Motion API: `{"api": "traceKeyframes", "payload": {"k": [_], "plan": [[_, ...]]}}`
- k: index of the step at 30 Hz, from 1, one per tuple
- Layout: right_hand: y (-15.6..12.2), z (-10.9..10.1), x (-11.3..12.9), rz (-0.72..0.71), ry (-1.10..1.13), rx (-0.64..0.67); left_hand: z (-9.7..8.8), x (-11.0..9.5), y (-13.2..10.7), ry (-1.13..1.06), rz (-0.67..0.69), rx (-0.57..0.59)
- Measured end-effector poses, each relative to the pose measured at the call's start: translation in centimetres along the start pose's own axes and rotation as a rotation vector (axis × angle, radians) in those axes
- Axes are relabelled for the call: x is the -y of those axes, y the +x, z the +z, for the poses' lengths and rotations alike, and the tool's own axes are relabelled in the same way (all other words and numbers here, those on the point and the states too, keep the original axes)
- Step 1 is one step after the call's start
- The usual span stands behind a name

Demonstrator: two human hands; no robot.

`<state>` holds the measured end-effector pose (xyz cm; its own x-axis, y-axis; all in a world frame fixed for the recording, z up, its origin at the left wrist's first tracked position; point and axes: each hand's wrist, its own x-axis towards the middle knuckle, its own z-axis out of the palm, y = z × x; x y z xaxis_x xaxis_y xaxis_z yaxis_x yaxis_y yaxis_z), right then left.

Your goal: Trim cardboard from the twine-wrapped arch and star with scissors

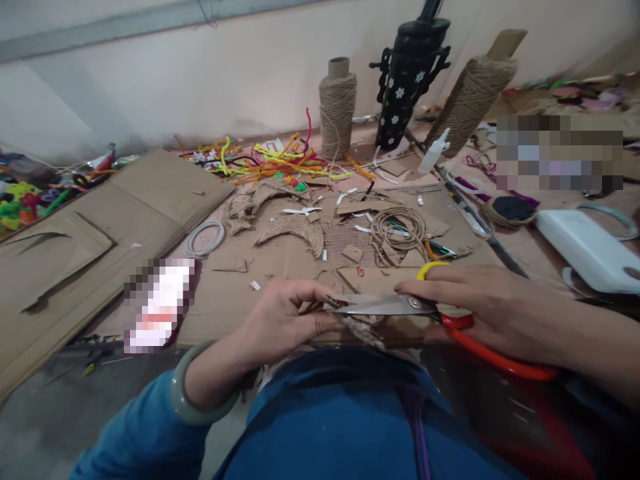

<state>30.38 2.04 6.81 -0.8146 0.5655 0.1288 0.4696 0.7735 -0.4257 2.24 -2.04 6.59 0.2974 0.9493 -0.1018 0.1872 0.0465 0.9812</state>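
My left hand (287,317) pinches a small brown piece of cardboard (367,328), partly hidden behind the fingers and blades. In my right hand (480,300) is a pair of scissors (380,305) with red and yellow handles, its blades pointing left across the cardboard piece. The blades look nearly together at the piece. Just beyond my hands, a crescent covered in twine (295,230) lies on a cardboard sheet (230,300). A second twine-covered shape (263,197) lies behind it. A loose coil of twine (400,227) rests to the right.
Two twine spools (337,110) and a black flowered vase (400,87) stand at the back. A glue bottle (434,152), colourful pipe cleaners (270,163), a tape ring (206,238), a phone (165,300) and a white box (587,250) surround the work area. Folded cardboard (145,193) lies left.
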Motion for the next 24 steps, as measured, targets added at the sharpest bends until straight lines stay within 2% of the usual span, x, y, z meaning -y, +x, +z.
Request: {"api": "traceKeyframes", "payload": {"k": [2,5,12,16,18,21,24], "plan": [[0.2,0.4,0.1,-0.017,-0.010,-0.035,0.1,0.1,-0.1,-0.021,-0.016,-0.063],[0.1,1.3,0.2,-0.034,-0.047,-0.095,0.2,0.3,-0.3,-0.041,0.018,-0.094],[0.0,2.2,0.2,-0.055,-0.121,-0.194,0.4,0.5,-0.4,-0.094,0.186,-0.069],[-0.2,2.5,0.3,-0.055,-0.158,-0.197,0.5,0.9,-0.3,-0.119,0.220,-0.049],[-0.2,2.8,0.3,-0.038,-0.118,-0.200,0.5,1.1,-0.2,-0.131,0.194,-0.053],[0.0,3.2,-0.3,0.037,-0.066,-0.224,0.5,1.4,-0.1,-0.189,0.111,-0.086],[0.5,3.4,-2.1,0.241,-0.168,-0.234,0.8,1.7,0.3,-0.353,0.026,-0.114]]}}
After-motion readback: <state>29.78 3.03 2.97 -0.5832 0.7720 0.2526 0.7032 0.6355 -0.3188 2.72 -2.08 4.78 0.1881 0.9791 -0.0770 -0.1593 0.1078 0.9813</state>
